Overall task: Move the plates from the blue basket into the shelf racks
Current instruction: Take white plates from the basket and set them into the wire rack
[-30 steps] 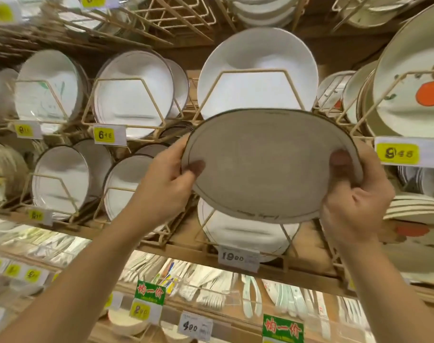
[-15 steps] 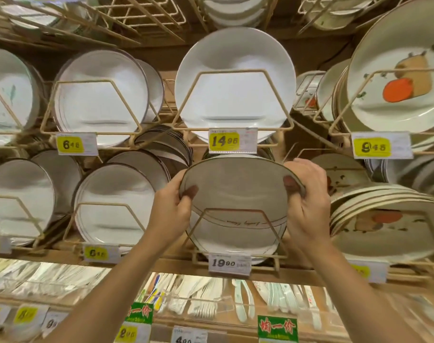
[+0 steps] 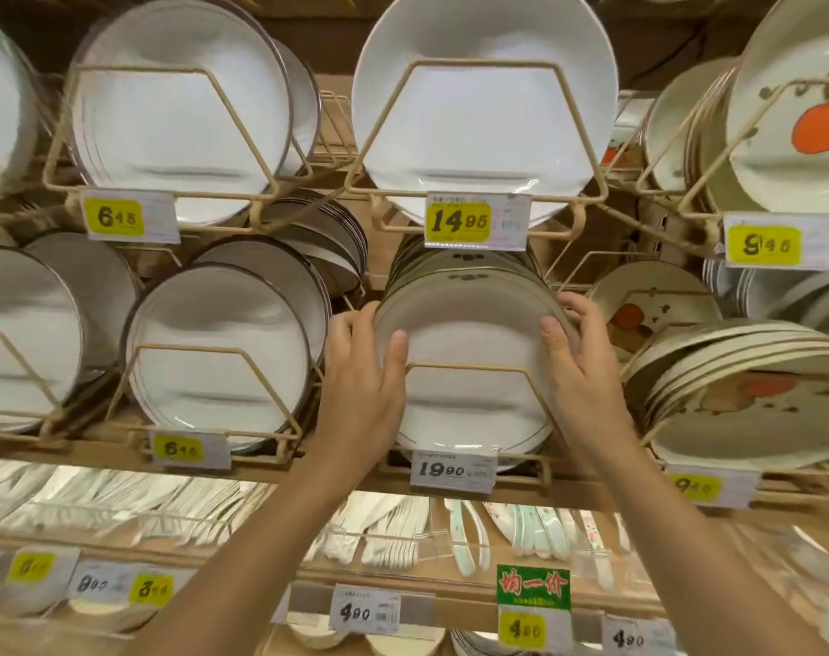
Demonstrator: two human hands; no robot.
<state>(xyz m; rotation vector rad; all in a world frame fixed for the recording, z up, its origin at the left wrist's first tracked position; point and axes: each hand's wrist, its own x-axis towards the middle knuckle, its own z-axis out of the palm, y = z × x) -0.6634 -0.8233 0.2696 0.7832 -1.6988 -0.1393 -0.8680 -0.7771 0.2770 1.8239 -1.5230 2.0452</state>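
A pale plate with a thin dark rim line stands upright in the beige wire rack tagged 19.90, at the front of a row of like plates. My left hand grips its left edge, thumb on the face. On the other edge my right hand holds on, thumb over the rim. The blue basket is out of sight.
Wire racks of white plates fill the shelf to the left and above. Plates with an orange motif sit on the right. White spoons lie in clear bins on the shelf below, behind price tags.
The plate went from held up in front of the shelf down into the 19.90 rack, behind its wire front. Both hands followed it and keep their hold.
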